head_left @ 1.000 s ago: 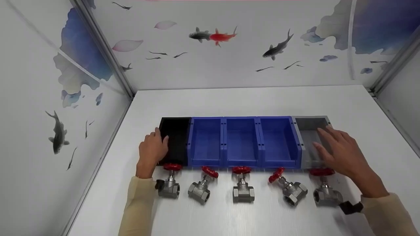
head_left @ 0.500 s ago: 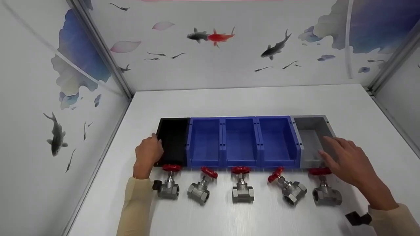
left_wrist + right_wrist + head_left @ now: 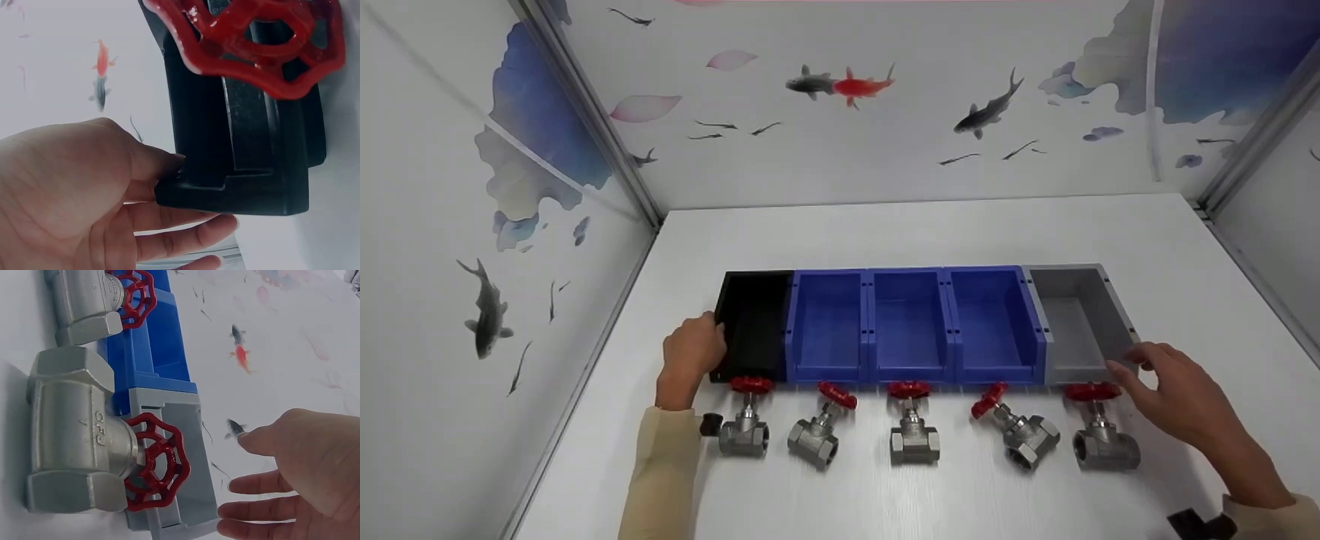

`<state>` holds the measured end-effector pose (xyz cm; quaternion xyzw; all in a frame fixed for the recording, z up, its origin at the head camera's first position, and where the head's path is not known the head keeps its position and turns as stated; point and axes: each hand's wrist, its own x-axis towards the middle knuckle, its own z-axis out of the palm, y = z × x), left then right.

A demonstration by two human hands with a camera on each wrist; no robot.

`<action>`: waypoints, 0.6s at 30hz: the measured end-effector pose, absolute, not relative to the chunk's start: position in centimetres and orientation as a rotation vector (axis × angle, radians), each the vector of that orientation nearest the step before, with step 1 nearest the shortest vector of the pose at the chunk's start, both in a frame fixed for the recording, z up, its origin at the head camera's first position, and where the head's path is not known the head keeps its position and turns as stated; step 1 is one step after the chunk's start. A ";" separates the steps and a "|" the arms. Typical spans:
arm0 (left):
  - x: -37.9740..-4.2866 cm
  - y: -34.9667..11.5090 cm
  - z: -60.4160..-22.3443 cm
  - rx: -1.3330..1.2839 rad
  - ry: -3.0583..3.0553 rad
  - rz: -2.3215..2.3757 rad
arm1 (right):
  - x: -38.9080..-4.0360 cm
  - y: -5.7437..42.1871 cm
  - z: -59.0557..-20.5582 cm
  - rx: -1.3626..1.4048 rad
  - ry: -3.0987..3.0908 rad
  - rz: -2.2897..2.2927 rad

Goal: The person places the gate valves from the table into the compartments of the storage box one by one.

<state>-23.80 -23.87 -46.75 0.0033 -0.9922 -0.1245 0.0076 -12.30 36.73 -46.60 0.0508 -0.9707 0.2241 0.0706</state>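
Note:
My left hand (image 3: 691, 351) pinches the left side wall of the black bin (image 3: 754, 326). In the left wrist view its thumb (image 3: 152, 161) lies over the bin's rim and the fingers pass along the outside. My right hand (image 3: 1185, 394) is at the front right corner of the grey bin (image 3: 1069, 330), thumb and fingers apart. In the right wrist view the fingertips come close to that bin's edge; whether they touch it, I cannot tell. Between the two bins stand three blue bins (image 3: 907, 322), joined side by side in one row.
Several steel valves with red handwheels lie in front of the bins, including one valve (image 3: 744, 431) before the black bin, one valve (image 3: 915, 442) in the middle and one valve (image 3: 1106, 444) below the right hand. White walls with painted fish enclose the white table (image 3: 885, 232).
My right hand has moved from over the grey bin down and right to its front corner. The left hand has slid slightly down and left along the black bin's wall. The valves stay put.

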 end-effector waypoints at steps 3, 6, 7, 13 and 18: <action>-23.7 -23.9 -46.7 0.000 -3.100 -0.393 | -11.9 37.0 -46.8 0.173 -2.898 0.708; -23.8 -23.9 -46.6 -0.008 -3.093 -0.399 | -11.6 37.2 -46.9 0.139 -2.926 0.731; -23.8 -23.9 -46.5 -0.011 -3.091 -0.402 | -11.5 37.3 -46.9 0.121 -2.944 0.742; -23.7 -24.0 -46.4 -0.012 -3.086 -0.431 | -11.0 37.5 -47.0 0.039 -3.038 0.801; -23.6 -24.1 -46.5 -0.028 -3.080 -0.443 | -10.6 37.5 -47.1 0.022 -3.080 0.809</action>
